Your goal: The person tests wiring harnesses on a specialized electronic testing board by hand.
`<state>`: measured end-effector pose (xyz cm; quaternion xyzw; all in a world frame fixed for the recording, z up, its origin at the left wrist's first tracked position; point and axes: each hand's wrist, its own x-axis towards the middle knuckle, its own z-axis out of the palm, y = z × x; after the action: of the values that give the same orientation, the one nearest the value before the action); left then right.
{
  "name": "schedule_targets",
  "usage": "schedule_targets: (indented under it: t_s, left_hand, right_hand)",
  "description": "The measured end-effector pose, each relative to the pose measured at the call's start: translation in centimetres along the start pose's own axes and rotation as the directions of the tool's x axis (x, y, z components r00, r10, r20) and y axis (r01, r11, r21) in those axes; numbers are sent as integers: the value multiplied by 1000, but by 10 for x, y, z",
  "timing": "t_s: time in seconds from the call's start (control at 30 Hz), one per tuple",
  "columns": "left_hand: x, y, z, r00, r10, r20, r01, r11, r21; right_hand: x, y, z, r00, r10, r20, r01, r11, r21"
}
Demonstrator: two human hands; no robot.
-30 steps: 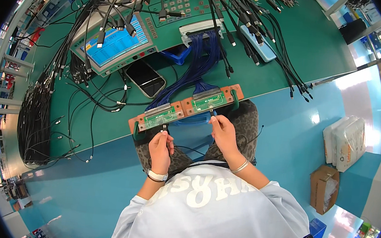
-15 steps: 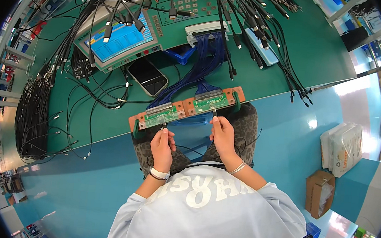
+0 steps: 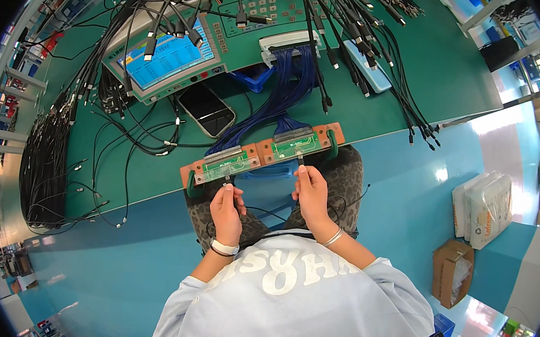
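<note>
An orange test fixture (image 3: 262,151) with two green connector boards lies along the near edge of the green bench, fed from behind by a bundle of blue wires (image 3: 288,93). My left hand (image 3: 227,205) pinches a black cable plug just below the left board. My right hand (image 3: 311,191) holds the cable's other plug against the near edge of the right board. The thin black cable (image 3: 266,212) loops down over my lap between both hands.
A tester console with a blue screen (image 3: 167,58) stands at the back, a dark phone (image 3: 205,109) in front of it. Many black cables hang over the console and lie piled at left (image 3: 43,160). A cardboard box (image 3: 452,272) and white bags (image 3: 484,205) sit on the blue floor at right.
Both hands stay at the fixture's near edge. The left hand has shifted slightly lower, away from the left board; the right hand stays at the right board.
</note>
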<state>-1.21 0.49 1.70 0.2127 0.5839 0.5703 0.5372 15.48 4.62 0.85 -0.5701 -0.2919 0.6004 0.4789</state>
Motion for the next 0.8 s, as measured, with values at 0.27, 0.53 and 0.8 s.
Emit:
schedule_targets:
  t_s: [0.27, 0.53, 0.8]
  left_hand:
    - [2, -3, -1, 1000, 17, 13, -17, 1000, 8]
    - [5, -1, 0, 999, -1, 44, 0, 999, 37]
    - [5, 0, 0, 999, -8, 37, 9, 1000, -7]
  right_hand:
    - [-1, 1, 1, 999, -43, 16, 44, 996, -81]
    - [0, 0, 3, 1000, -10, -14, 10, 1000, 0]
    - [-2, -7, 5, 1000, 14, -6, -14, 1000, 20]
